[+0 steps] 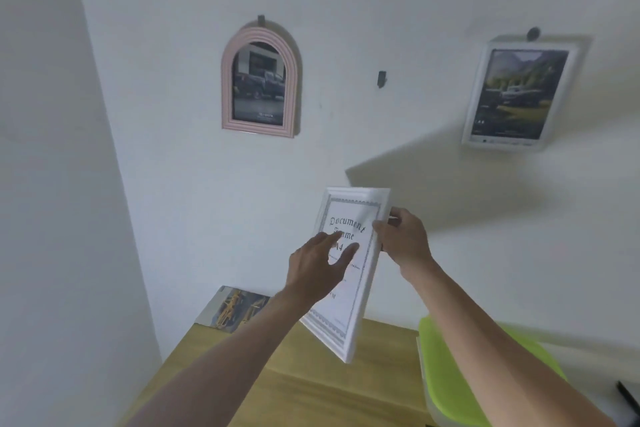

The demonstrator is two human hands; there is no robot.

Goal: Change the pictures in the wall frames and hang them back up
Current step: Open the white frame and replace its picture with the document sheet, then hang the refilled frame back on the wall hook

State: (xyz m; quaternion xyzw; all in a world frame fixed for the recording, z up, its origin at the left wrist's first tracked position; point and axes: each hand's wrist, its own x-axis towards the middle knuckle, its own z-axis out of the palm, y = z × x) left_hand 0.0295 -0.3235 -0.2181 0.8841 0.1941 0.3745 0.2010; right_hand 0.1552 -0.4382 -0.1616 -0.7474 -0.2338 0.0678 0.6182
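Note:
A white A4 document frame [349, 291] with a "Document Frame" insert is held tilted in front of the wall, above the table. My right hand [405, 239] grips its upper right edge. Against the glass front lies my left hand [318, 260], fingers spread and straight. On the wall, a bare dark hook [381, 79] sits between a pink arched frame [260, 81] with a truck picture and a white rectangular frame [523, 94] with a landscape picture. Both hang from their own hooks.
A wooden table [311, 388] stands below. A printed picture [235, 308] leans against the wall at the table's back left. A lime-green and white object [460, 374] lies on the right side of the table. A wall corner runs down the left.

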